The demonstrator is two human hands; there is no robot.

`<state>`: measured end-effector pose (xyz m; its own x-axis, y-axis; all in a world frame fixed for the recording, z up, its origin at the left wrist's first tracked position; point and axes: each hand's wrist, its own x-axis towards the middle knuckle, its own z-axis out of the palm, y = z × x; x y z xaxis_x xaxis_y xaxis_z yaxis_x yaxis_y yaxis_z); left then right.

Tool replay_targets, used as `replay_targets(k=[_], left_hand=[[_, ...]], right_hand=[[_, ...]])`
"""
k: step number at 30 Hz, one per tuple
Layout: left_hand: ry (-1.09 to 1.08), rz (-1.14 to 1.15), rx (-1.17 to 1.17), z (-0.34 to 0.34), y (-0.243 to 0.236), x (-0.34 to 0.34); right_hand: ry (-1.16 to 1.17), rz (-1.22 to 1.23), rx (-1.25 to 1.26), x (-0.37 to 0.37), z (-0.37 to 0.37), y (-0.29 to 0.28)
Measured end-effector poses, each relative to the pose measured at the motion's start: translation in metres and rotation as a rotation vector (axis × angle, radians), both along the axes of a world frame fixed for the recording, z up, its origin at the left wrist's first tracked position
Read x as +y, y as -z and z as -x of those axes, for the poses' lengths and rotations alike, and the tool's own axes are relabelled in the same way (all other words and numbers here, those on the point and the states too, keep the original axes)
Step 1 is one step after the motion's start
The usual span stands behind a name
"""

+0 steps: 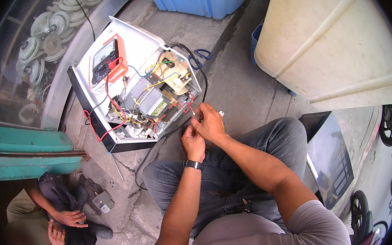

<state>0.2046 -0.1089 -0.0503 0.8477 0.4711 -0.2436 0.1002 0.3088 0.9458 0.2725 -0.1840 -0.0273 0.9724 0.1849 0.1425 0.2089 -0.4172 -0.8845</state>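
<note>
In front of me an opened microwave oven (pixel 126 96) lies with its inner parts bare: a grey transformer-like block (pixel 149 98), a cream plastic part (pixel 175 75) and many coloured wires. My right hand (pixel 210 123) is closed in a pinch at its near right corner, where thin red wires (pixel 186 107) run toward the fingertips. Just below and touching it, my left hand (pixel 193 143) is also closed; its fingers hide what they hold. On the white panel rests an analog multimeter (pixel 105 60) on an orange box (pixel 120 61), with red and black test leads.
Blue-handled scissors (pixel 201 54) lie beyond the oven's right side. A screwdriver (pixel 117 166) leans at its near left corner. A dark perforated cover (pixel 332 157) stands right of my knee. Another person (pixel 58 223) sits at lower left. A large cream tub (pixel 324 41) stands far right.
</note>
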Motion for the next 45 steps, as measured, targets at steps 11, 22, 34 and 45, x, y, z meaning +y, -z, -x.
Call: replay_targets(k=[11, 22, 34, 45], left_hand=[[0.021, 0.018, 0.005, 0.003, 0.013, 0.008], [0.026, -0.060, 0.060, 0.007, 0.017, 0.017], [0.040, -0.002, 0.067, 0.003, 0.005, 0.012], [0.043, 0.078, 0.044, 0.007, 0.014, 0.018]], right_hand=[[-0.024, -0.139, 0.022, 0.001, 0.001, 0.008], [-0.133, -0.743, 0.804, 0.006, -0.004, 0.033], [-0.188, -1.074, 1.165, 0.000, -0.018, 0.035], [0.011, -0.412, 0.258, 0.006, 0.014, 0.025]])
